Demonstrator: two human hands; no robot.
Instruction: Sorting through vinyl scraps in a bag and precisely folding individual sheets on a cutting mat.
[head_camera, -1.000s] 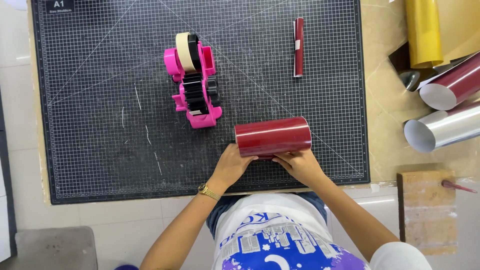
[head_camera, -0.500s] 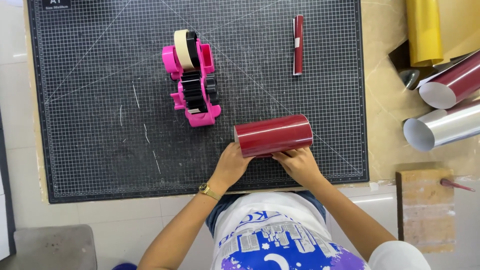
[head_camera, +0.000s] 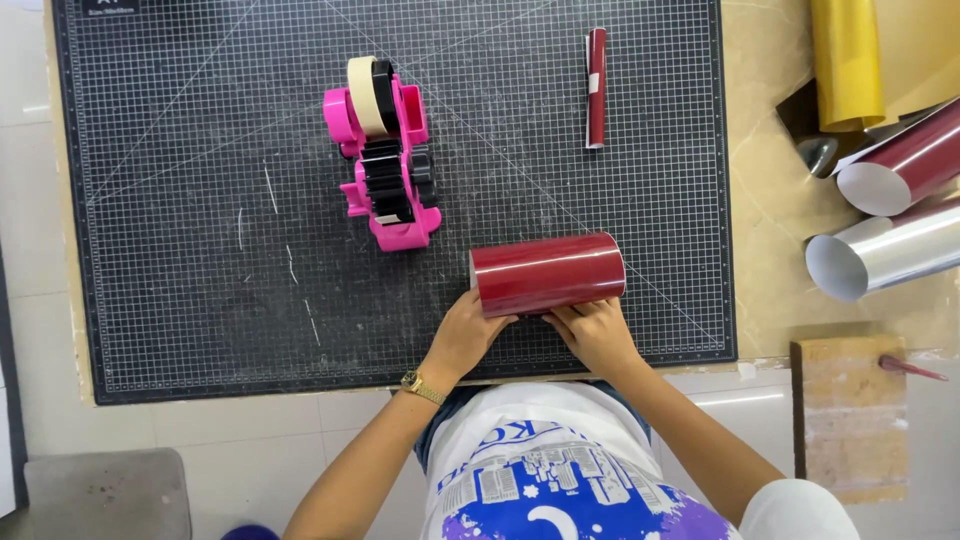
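Resting on the gridded cutting mat (head_camera: 200, 300) near its front edge, the dark red glossy roll (head_camera: 547, 273) looks light, hollow, slippery and crushable; both hands, left hand (head_camera: 465, 338) and right hand (head_camera: 598, 333), press loosely curled fingers against its near side, best held at the ends.

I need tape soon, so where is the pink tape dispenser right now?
In the head view, the pink plastic tape dispenser stands left of centre on the black gridded cutting mat, up-left of the glossy dark-red roll.
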